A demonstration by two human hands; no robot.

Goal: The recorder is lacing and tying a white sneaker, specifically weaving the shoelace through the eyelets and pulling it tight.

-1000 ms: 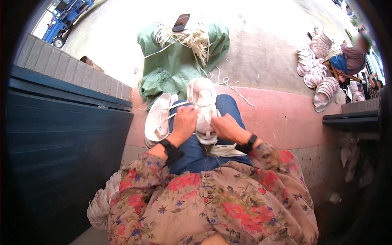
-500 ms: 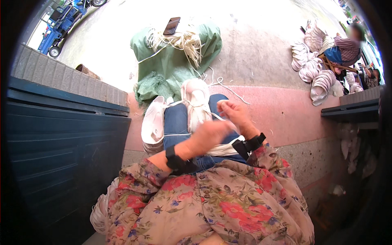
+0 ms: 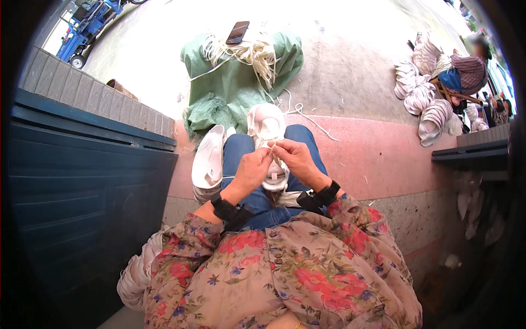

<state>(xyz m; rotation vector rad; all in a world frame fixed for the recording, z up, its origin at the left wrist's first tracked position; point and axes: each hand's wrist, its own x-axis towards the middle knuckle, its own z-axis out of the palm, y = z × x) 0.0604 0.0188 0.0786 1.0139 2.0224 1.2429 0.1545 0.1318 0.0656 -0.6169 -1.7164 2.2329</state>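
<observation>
One white shoe [image 3: 267, 122], beneath left hand [image 3: 253, 169] and right hand [image 3: 298, 163], close together.

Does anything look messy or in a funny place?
Yes. A stray white lace trails across the floor, while a bunch of cream laces lies on the green sheet. The black phone lying by those laces looks a bit odd too. I see nothing spilled.
</observation>
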